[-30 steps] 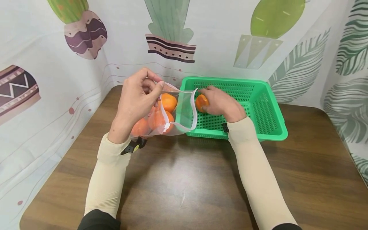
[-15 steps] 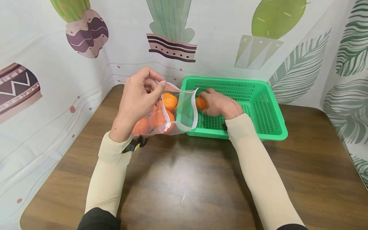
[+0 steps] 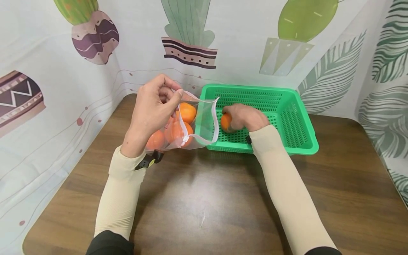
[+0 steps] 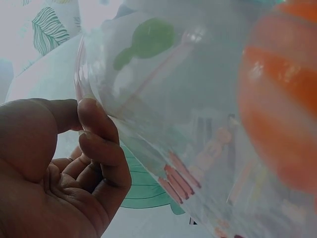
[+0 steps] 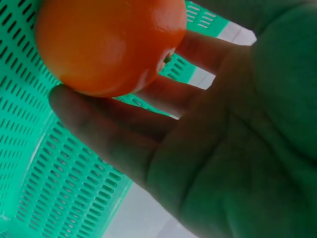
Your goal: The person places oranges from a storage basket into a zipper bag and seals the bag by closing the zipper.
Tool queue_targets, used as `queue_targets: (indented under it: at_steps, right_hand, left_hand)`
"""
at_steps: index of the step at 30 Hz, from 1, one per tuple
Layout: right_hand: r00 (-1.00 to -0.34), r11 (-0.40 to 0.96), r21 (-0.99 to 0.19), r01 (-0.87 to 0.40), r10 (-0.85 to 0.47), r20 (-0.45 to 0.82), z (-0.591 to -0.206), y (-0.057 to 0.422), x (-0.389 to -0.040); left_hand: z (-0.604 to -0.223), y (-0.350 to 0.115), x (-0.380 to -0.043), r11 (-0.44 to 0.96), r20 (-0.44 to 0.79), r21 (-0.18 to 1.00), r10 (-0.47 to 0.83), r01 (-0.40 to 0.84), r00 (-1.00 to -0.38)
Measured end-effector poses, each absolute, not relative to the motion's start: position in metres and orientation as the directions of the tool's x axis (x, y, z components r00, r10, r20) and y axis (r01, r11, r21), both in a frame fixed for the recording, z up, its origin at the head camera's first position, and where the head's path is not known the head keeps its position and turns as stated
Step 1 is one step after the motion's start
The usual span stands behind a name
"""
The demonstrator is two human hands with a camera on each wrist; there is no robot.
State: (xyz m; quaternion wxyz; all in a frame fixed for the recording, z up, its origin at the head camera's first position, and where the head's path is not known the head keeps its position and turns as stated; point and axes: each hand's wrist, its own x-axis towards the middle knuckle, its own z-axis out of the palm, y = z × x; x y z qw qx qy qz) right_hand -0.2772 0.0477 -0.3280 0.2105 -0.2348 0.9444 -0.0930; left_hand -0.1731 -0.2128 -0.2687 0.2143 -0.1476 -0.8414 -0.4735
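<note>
My left hand (image 3: 156, 106) pinches the rim of a clear zip bag (image 3: 205, 124) between thumb and forefinger, keeping its white-edged mouth wide. Several oranges (image 3: 188, 113) lie inside the bag; through the plastic in the left wrist view, one orange (image 4: 282, 99) looms at the right. Down in the green basket (image 3: 306, 141), my right hand (image 3: 243, 117) has its fingers curled round a single orange (image 3: 226, 121). From the right wrist, that orange (image 5: 109, 44) appears glossy, its stem end toward the palm, with fingers beneath and behind it. The thumb is partly cut off there.
A brown wooden table (image 3: 204, 198) carries the basket and bag. The bag's mouth overlaps the basket's left end. Behind stands a white cloth backdrop (image 3: 242, 42) printed with cacti and leaves, close to the basket's rear rim.
My right hand and its orange have moved lower in the basket, slightly to the right, away from the bag's mouth. The left hand and bag have stayed nearly still.
</note>
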Motion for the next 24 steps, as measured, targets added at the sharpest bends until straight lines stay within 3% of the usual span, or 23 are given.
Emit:
queue_targets:
  at_steps: [14,24]
  right_hand:
    - [-0.794,0.864,-0.260,-0.431,-0.500,-0.345,-0.3260,0.0486,-0.2749]
    - [-0.812,0.810,-0.307,-0.499,-0.561,-0.160,-0.3192,0.0502,-0.2752]
  left_hand:
    - [-0.2677,-0.2130,-0.1721,0.510,0.502,0.728,0.058,0.458,-0.863]
    - [-0.2675,-0.2138,-0.1718,0.513,0.498,0.730,0.054,0.452,-0.865]
